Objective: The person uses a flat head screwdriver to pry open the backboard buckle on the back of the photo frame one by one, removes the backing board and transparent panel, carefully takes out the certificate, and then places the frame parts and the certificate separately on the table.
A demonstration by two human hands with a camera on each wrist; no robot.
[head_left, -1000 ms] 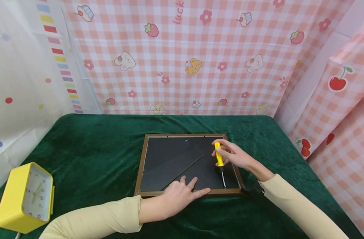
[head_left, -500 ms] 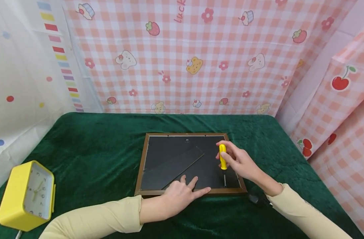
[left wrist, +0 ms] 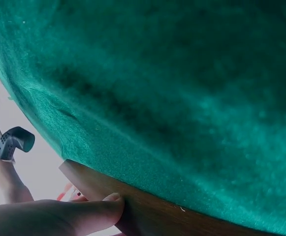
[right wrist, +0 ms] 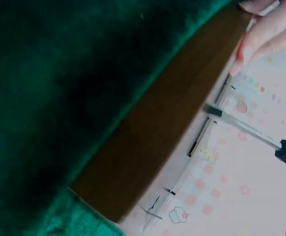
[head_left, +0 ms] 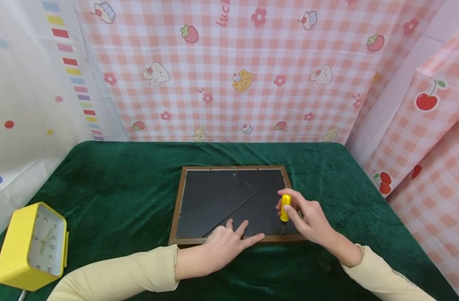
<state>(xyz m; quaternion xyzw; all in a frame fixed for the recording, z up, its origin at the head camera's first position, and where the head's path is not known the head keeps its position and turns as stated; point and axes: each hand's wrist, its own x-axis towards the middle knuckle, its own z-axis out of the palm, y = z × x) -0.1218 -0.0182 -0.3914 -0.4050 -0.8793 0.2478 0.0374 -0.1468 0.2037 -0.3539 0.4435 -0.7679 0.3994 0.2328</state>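
Observation:
A brown picture frame lies face down, its black backing board facing up, with a fold-out stand flap in the middle. My left hand rests on the near edge, fingers spread; in the left wrist view its thumb presses along the frame's wooden side. My right hand grips a screwdriver by its yellow handle, shaft down. In the right wrist view the screwdriver's flat tip is right at the frame's inner edge, by small dark metal tabs.
A yellow alarm clock stands at the left of the table, with a white cord beside it. Dark green velvet cloth covers the table. A pink checked curtain hangs behind, and a white dotted sheet hangs at left.
My right hand has moved nearer and slightly right with the screwdriver, which now appears steeper and foreshortened, its tip still near the frame's near right edge. My left hand stays put.

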